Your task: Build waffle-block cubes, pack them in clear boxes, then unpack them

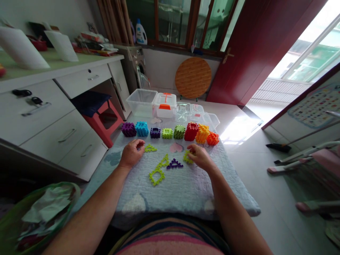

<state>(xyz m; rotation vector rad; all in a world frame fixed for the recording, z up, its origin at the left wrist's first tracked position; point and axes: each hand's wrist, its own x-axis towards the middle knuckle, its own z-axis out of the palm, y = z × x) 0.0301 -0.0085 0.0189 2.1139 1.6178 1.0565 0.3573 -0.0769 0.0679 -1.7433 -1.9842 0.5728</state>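
My left hand (132, 153) rests over the cloth with curled fingers, close beside a lime triangular building piece (151, 148); what its fingers hold, if anything, is hidden. On the right, my right hand (199, 156) has its thumb and fingers closed on a lime toothed building piece (187, 157), partly covered by the fingers. Between the hands lie a purple triangular piece (174, 164), a lime triangular piece (164, 161) and a lime square frame piece (156, 176), the last two touching or nearly so. Behind them stands a row of toothed blocks, including a red stack (191, 131).
Clear plastic boxes (142, 102) and a lidded box with orange clips (164, 106) line the table's far edge. A quilted cloth (183, 191) covers the table. To the left are white drawers (66, 134), a pink stool (106, 120) and a bin (75, 189).
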